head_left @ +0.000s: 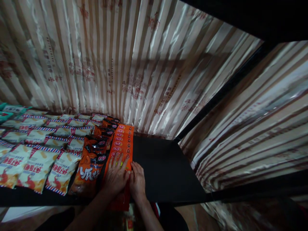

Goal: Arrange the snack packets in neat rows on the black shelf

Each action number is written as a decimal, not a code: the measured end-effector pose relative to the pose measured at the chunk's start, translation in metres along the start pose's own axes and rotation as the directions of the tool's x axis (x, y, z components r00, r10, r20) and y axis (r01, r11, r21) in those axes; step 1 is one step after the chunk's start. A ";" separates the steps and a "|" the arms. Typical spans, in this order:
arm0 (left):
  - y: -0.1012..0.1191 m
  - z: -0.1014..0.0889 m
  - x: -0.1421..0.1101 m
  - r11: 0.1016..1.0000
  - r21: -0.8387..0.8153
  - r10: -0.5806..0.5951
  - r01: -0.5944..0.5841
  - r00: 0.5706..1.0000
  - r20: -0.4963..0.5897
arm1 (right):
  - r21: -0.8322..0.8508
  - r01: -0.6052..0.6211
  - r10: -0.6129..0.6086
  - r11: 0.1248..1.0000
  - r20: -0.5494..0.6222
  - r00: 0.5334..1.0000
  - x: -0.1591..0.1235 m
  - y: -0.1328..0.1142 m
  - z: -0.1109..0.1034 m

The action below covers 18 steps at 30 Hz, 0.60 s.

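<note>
My left hand (117,174) lies flat with fingers spread on the front of a row of overlapping orange snack packets (124,138). Beside it, my right hand (138,180) rests against the right edge of these packets, its fingers stretched forward and its thumb near my left hand. The front end of the row hangs a little past the shelf's front edge, partly hidden under my hands. To the left, a row of darker orange-and-black snack bags (88,173) leans back, next to the orange packets.
Rows of white snack bags with red-and-blue striped edges (35,166) fill the left of the black shelf (166,170). Green packets (13,110) stand at the far left. A striped curtain (134,64) hangs behind and at the right, by a dark metal post (216,96).
</note>
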<state>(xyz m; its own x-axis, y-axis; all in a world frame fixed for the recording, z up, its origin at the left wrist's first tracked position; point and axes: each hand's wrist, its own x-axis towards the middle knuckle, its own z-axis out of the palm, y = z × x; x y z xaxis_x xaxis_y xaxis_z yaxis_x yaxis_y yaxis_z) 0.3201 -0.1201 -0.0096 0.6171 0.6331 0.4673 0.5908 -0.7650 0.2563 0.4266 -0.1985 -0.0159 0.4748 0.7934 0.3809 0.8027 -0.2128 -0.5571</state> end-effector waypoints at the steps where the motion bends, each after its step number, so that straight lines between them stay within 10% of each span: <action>1: 0.000 0.000 0.000 1.000 0.003 -0.004 0.005 1.000 -0.006 | 0.000 0.003 -0.003 1.000 -0.003 1.000 0.000 0.000 0.000; 18: 0.004 -0.012 0.000 0.998 -0.045 -0.050 0.048 0.997 -0.064 | 0.003 0.013 -0.013 1.000 -0.015 1.000 0.000 -0.005 -0.003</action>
<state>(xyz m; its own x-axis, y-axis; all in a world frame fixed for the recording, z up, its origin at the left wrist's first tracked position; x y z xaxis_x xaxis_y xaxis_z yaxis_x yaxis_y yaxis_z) 0.3165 -0.1250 0.0017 0.5519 0.6620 0.5070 0.5953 -0.7386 0.3164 0.4236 -0.1995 -0.0106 0.4696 0.7877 0.3988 0.8076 -0.2009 -0.5544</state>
